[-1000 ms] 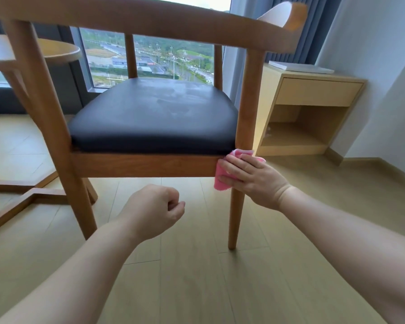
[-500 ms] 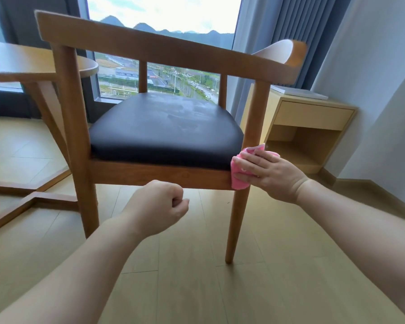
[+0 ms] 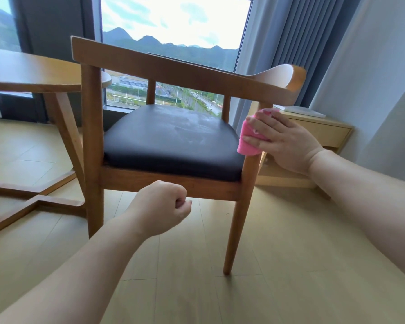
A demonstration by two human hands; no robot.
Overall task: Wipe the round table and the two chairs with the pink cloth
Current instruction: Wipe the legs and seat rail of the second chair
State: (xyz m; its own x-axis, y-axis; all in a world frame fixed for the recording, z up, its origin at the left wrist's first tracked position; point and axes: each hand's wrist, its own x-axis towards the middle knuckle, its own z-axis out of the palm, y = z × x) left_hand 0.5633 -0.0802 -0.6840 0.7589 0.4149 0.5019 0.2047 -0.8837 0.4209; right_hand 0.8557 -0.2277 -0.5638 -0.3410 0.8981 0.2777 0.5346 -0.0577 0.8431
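Head view: right hand (image 3: 283, 142) presses the pink cloth (image 3: 249, 139) around the chair (image 3: 173, 141) post at the seat's right edge; left hand (image 3: 160, 206) fisted, empty. Best wrap fully, slide steadily.

round table (image 3: 33, 73): cut off by the left edge, its far rim behind the chair (image 3: 173, 71)
pink cloth (image 3: 249, 139): partly under the right hand (image 3: 283, 141)
chair post: covered where the cloth wraps it

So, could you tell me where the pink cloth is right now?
The pink cloth is wrapped round the chair's right front post, just above the seat, under the right hand.
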